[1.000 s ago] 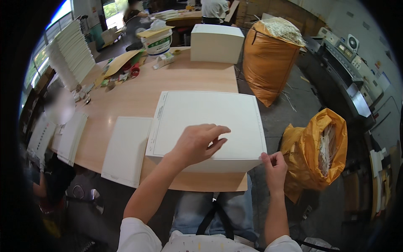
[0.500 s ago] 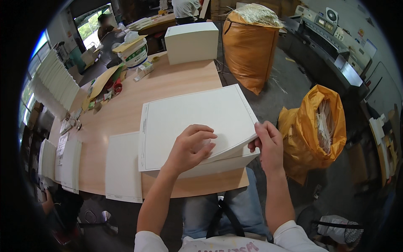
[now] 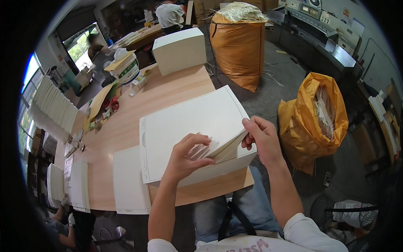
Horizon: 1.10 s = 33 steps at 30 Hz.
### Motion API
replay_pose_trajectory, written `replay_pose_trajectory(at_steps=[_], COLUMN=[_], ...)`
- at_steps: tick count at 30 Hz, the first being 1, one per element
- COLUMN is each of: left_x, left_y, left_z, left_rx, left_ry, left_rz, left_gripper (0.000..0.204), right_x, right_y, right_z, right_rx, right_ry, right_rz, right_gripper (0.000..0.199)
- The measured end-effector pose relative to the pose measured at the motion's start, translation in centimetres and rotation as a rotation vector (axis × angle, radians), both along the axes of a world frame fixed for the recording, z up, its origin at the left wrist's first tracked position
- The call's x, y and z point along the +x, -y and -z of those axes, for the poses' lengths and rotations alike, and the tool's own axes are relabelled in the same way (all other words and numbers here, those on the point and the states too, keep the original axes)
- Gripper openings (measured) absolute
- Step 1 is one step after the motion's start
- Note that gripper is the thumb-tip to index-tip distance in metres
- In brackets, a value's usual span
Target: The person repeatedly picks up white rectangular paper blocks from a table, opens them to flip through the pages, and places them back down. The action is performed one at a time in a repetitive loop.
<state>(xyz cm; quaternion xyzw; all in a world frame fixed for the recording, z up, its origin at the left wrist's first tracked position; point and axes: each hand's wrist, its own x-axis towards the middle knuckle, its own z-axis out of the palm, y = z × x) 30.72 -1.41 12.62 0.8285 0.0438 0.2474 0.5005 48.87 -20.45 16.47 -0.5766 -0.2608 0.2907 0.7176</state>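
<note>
A thick stack of large white printed sheets (image 3: 189,113) lies at the table's front edge before me. My right hand (image 3: 265,136) pinches the near right corner of the upper sheets between thumb and fingers, holding it bent up off the sheets below. My left hand (image 3: 181,157) is at the near edge of the stack, its fingers curved and spread from the thumb; the lifted sheets' edge fans out beside it. Left of the stack, a thin white sheet or pile (image 3: 131,180) lies on the wooden table (image 3: 100,168).
At the far end stand a tall white paper block (image 3: 180,54) and a white bucket (image 3: 127,72). More paper piles (image 3: 79,185) line the left side. Two orange sacks of paper shreds (image 3: 237,54) stand on the floor at right. Other people (image 3: 170,17) work nearby.
My right hand has raised the sheet corner and moved slightly left, so the bent sheets fan wider. My left thumb and fingers have spread further apart. The whole view has shifted and tilted.
</note>
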Motion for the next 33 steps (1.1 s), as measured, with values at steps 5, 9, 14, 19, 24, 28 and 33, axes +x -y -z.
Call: replay_pose_trajectory(at_steps=[5, 9, 14, 19, 24, 28, 33], left_x=[0.3, -0.2, 0.1, -0.1, 0.2, 0.6, 0.1], left_y=[1.4, 0.4, 1.0, 1.0, 1.2, 1.4, 0.9], left_z=[-0.3, 0.0, -0.7, -0.9, -0.7, -1.0, -0.5], left_rx=[-0.066, 0.004, 0.216, 0.13, 0.167, 0.245, 0.228], left_ry=[0.115, -0.062, 0.056, 0.036, 0.115, 0.125, 0.081], left_rz=[-0.162, 0.027, -0.025, -0.037, -0.082, 0.001, -0.013], left_gripper=[0.048, 0.046, 0.06, 0.049, 0.034, 0.044, 0.059], right_x=[-0.4, -0.3, -0.4, -0.4, -0.5, -0.5, -0.6], right_y=[-1.1, -0.9, -1.1, -0.6, -0.9, -1.1, -1.2], right_z=[0.4, -0.1, 0.3, 0.7, 0.5, 0.1, 0.3], right_rx=[-0.206, 0.041, 0.115, 0.131, -0.036, 0.107, 0.134], right_ry=[0.512, -0.088, -0.141, -0.099, 0.146, -0.132, -0.12], right_rz=[0.167, 0.041, 0.035, 0.024, 0.11, 0.05, 0.044], right_gripper=[0.039, 0.039, 0.04, 0.038, 0.037, 0.037, 0.037])
